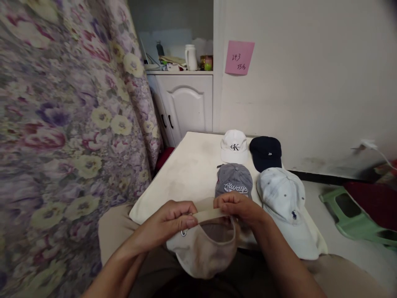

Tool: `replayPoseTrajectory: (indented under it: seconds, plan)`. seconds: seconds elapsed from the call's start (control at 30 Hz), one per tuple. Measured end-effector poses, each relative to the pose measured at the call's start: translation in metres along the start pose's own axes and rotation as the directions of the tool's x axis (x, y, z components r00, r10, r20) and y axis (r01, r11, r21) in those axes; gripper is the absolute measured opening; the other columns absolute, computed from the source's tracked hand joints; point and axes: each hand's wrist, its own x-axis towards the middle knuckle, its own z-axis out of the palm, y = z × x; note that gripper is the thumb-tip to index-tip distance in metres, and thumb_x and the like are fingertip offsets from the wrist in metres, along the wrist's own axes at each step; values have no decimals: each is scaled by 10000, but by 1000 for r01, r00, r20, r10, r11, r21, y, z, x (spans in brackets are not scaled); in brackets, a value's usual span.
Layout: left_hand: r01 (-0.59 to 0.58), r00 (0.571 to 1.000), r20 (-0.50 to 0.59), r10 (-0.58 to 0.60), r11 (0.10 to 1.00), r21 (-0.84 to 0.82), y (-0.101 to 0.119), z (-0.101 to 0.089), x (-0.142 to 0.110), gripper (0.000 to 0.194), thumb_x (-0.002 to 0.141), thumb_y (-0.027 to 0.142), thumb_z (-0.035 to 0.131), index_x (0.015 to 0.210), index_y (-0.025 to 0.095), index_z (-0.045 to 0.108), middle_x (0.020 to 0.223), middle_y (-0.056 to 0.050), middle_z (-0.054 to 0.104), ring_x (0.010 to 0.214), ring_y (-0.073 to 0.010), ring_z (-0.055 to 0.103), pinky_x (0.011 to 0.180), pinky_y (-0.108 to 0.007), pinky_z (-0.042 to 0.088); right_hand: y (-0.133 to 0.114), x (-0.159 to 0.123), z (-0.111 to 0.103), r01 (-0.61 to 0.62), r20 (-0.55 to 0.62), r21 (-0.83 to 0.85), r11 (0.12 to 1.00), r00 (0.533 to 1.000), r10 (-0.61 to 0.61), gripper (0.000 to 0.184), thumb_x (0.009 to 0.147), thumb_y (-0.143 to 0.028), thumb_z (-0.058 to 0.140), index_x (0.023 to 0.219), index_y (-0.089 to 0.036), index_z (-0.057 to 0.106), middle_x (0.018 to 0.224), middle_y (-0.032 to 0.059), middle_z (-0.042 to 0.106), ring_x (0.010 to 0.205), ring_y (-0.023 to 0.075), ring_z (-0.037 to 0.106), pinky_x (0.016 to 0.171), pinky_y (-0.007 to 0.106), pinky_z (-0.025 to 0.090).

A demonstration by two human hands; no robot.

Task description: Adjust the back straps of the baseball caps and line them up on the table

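Observation:
A beige cap [203, 248] hangs upside down over my lap at the near edge of the white table [186, 169]. My left hand [172, 221] pinches its back strap [208, 215] on the left. My right hand [240, 209] pinches the same strap on the right, fingers closed. Just beyond my hands lies a grey cap [234, 180] with white lettering, and a pale blue cap [283, 194] lies to its right.
A white cap [234, 145] and a navy cap [266, 152] lie at the table's far side by the wall. A floral cloth [62, 124] hangs on the left. A green stool [350, 217] stands at the right. A white cabinet [186, 103] stands behind.

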Motion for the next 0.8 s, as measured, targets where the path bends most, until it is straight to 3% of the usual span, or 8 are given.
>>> replayPoseTrajectory:
  seconds: [0.23, 0.4, 0.63, 0.8]
  plan:
    - [72, 993, 106, -47, 967, -243, 2, -7, -2, 365, 740, 501, 743, 789, 160, 623, 592, 51, 490, 501, -74, 369, 448, -179, 253, -1, 0, 13, 143, -64, 176, 974, 989, -134, 456, 739, -568, 737, 591, -182, 544, 477, -36, 506, 418, 87, 394, 435, 241, 271]
    - [61, 997, 67, -39, 927, -371, 2, -6, -1, 332, 724, 427, 783, 842, 153, 636, 672, 15, 572, 556, -88, 455, 480, -170, 327, -5, -2, 17, 155, -125, 203, 967, 983, -131, 402, 752, -546, 712, 637, -209, 527, 458, -52, 434, 404, 94, 327, 437, 258, 234]
    - [62, 997, 64, -34, 857, -512, 11, -8, 2, 375, 640, 363, 854, 883, 140, 674, 651, 7, 591, 526, -88, 482, 460, -170, 345, -12, -4, 20, 158, -284, 130, 979, 952, -116, 388, 712, -571, 715, 690, -228, 533, 563, -18, 457, 480, 126, 361, 474, 273, 302]
    - [30, 997, 73, 21, 775, -632, 12, -12, 7, 360, 661, 334, 845, 912, 123, 696, 742, -49, 676, 593, -117, 585, 533, -192, 436, -16, -6, 17, 243, -270, 286, 927, 949, -166, 368, 646, -454, 813, 808, -215, 585, 660, -12, 541, 521, 115, 439, 505, 240, 370]
